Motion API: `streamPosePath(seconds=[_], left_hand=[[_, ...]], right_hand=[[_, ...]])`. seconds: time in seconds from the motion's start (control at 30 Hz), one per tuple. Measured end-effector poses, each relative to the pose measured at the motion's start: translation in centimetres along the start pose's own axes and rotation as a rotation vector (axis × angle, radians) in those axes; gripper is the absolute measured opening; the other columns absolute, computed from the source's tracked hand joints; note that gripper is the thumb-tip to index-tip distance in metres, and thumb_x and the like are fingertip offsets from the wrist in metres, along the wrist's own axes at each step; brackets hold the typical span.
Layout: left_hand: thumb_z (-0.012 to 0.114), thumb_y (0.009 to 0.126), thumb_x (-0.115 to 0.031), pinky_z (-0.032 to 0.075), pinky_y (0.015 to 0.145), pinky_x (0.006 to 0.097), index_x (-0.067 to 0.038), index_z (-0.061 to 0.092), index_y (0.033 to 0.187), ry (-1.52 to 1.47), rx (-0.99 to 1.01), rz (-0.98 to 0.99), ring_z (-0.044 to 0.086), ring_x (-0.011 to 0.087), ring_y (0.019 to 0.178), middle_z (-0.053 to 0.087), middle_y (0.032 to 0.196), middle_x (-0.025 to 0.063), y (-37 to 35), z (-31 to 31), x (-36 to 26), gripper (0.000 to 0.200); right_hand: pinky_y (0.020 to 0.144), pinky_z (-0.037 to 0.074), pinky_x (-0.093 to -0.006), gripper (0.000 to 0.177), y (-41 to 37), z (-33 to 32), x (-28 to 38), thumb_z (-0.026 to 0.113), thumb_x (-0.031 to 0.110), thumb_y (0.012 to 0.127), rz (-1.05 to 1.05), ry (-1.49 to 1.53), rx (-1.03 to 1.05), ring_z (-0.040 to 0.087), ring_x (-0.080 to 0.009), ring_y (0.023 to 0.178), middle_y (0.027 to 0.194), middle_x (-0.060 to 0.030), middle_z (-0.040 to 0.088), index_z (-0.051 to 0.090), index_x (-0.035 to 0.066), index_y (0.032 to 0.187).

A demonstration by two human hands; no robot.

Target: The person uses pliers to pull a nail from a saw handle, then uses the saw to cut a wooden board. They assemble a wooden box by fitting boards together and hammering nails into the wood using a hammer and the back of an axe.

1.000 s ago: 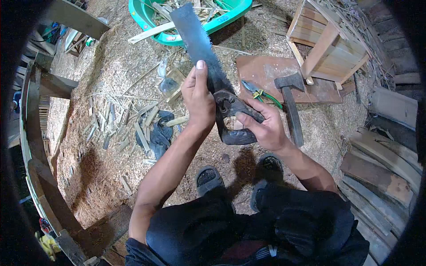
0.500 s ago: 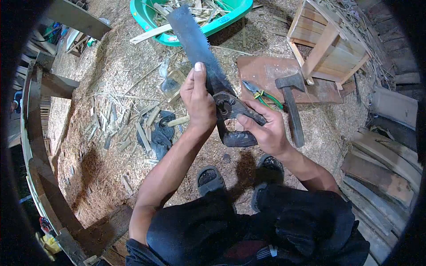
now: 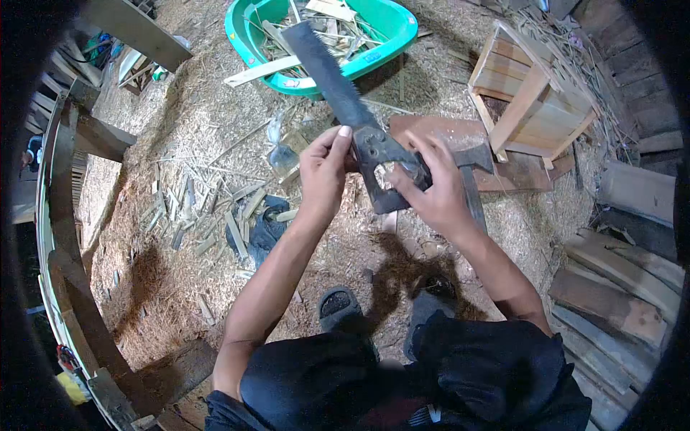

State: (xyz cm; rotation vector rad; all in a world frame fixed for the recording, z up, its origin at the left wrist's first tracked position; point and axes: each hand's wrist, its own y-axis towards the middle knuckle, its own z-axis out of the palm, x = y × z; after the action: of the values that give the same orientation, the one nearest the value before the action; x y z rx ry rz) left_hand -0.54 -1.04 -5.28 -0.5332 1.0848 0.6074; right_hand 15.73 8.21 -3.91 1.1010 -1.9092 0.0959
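Observation:
A handsaw [image 3: 327, 75] with a dark toothed blade and a black looped handle is held up in front of me, its blade pointing up and left. My left hand [image 3: 325, 169] pinches it where the blade meets the handle, thumb on top. My right hand [image 3: 435, 179] is loosely round the handle's right side, thumb by the opening and some fingers lifted. Just beyond the right hand, a hatchet [image 3: 474, 159] lies partly on a reddish-brown board [image 3: 514, 172], its handle partly covered by that hand.
A green plastic tub [image 3: 395, 47] full of wood scraps stands ahead. To the right are a slatted wooden box [image 3: 521, 100] and stacked planks [image 3: 611, 287]. Wood slivers and a dark plastic bag [image 3: 269, 230] lie on the shavings-covered floor. A curved wooden frame [image 3: 61, 208] runs along the left.
My left hand has slid down from the blade to the handle joint. The right hand has loosened and shifted, and the handle has turned and risen. The pliers are now hidden.

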Motion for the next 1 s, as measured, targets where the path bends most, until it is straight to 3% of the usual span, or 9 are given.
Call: streamPosePath(seconds=[0.13, 0.23, 0.27, 0.37, 0.5, 0.67, 0.77, 0.9, 1.0], left_hand=[[0.055, 0.099, -0.021, 0.038, 0.050, 0.0218, 0.001, 0.067, 0.093, 0.048, -0.118, 0.077, 0.047, 0.0032, 0.056, 0.055, 0.065, -0.0044, 2.2, -1.9, -0.1, 0.026], [0.056, 0.098, -0.019, 0.036, 0.046, 0.0217, 0.000, 0.066, 0.086, 0.113, -0.265, 0.104, 0.045, 0.0034, 0.051, 0.055, 0.062, -0.0038, 3.4, -2.1, -1.9, 0.025], [0.059, 0.096, -0.018, 0.040, 0.043, 0.0220, 0.000, 0.065, 0.080, 0.083, -0.292, 0.112, 0.049, 0.0053, 0.049, 0.058, 0.062, -0.0009, 3.5, -1.9, -2.9, 0.025], [0.060, 0.095, -0.019, 0.046, 0.044, 0.0228, 0.000, 0.065, 0.078, -0.060, -0.335, -0.037, 0.055, 0.0079, 0.048, 0.061, 0.063, 0.0025, 3.5, -2.4, -8.2, 0.026], [0.063, 0.095, -0.023, 0.048, 0.043, 0.0223, 0.000, 0.066, 0.078, -0.065, -0.288, -0.013, 0.057, 0.0083, 0.047, 0.062, 0.062, 0.0040, 3.6, -3.5, -15.8, 0.028], [0.063, 0.095, -0.026, 0.046, 0.051, 0.0222, -0.001, 0.068, 0.082, 0.149, -0.381, -0.128, 0.059, 0.0072, 0.060, 0.064, 0.071, 0.0029, 0.4, -3.8, -26.9, 0.029], [0.058, 0.098, -0.028, 0.048, 0.052, 0.0227, 0.001, 0.069, 0.094, -0.053, -0.566, -0.048, 0.060, 0.0093, 0.062, 0.066, 0.078, 0.0052, -2.9, -4.0, -31.9, 0.032], [0.053, 0.100, -0.030, 0.050, 0.055, 0.0238, 0.001, 0.068, 0.100, -0.096, -0.816, 0.001, 0.061, 0.0106, 0.065, 0.066, 0.080, 0.0068, -9.1, -5.6, -41.2, 0.034], [0.051, 0.100, -0.029, 0.051, 0.057, 0.0241, 0.001, 0.068, 0.100, -0.045, -0.994, -0.003, 0.061, 0.0111, 0.065, 0.067, 0.080, 0.0072, -13.8, -7.5, -46.8, 0.034]], right_hand=[[0.101, 0.033, -0.0545, 0.074, 0.4, 1.8, 0.3, 0.073, 0.054, 0.077, -0.316, -0.284, -0.070, 0.044, -0.0375, 0.120, 0.130, -0.0186, 0.044, 0.053, 0.002, 0.126], [0.102, 0.032, -0.0531, 0.066, 2.4, 3.3, -0.2, 0.077, 0.044, 0.070, -0.453, -0.366, 0.042, 0.046, -0.0334, 0.118, 0.126, -0.0139, 0.047, 0.056, 0.007, 0.120], [0.097, 0.034, -0.0497, 0.050, 4.0, 4.3, -0.5, 0.078, 0.031, 0.066, -0.507, -0.342, -0.046, 0.048, -0.0310, 0.112, 0.109, -0.0093, 0.056, 0.060, 0.008, 0.107], [0.090, 0.035, -0.0479, 0.032, 9.2, 3.3, 1.5, 0.076, 0.021, 0.067, -0.526, -0.212, 0.028, 0.050, -0.0301, 0.105, 0.088, -0.0068, 0.059, 0.060, 0.007, 0.092], [0.083, 0.038, -0.0444, 0.024, 15.0, 0.6, 8.6, 0.074, 0.016, 0.069, -0.438, -0.021, 0.123, 0.054, -0.0319, 0.087, 0.080, -0.0104, 0.058, 0.058, 0.003, 0.081], [0.073, 0.042, -0.0440, 0.032, 17.8, -1.4, 21.9, 0.076, 0.027, 0.081, -0.407, 0.028, 0.322, 0.056, -0.0339, 0.076, 0.073, -0.0135, 0.056, 0.056, 0.002, 0.077], [0.062, 0.044, -0.0409, 0.036, 17.9, -2.7, 29.5, 0.075, 0.031, 0.083, 0.005, 0.139, 0.517, 0.056, -0.0337, 0.067, 0.070, -0.0138, 0.055, 0.056, 0.001, 0.078], [0.055, 0.041, -0.0350, 0.039, 19.1, -3.1, 39.1, 0.073, 0.036, 0.086, 0.147, 0.466, 0.653, 0.055, -0.0193, 0.059, 0.064, -0.0087, 0.053, 0.057, 0.001, 0.078], [0.052, 0.036, -0.0313, 0.050, 20.3, -2.2, 45.2, 0.067, 0.048, 0.088, 0.017, 0.501, 0.779, 0.044, -0.0139, 0.055, 0.061, -0.0029, 0.046, 0.054, 0.002, 0.076]])
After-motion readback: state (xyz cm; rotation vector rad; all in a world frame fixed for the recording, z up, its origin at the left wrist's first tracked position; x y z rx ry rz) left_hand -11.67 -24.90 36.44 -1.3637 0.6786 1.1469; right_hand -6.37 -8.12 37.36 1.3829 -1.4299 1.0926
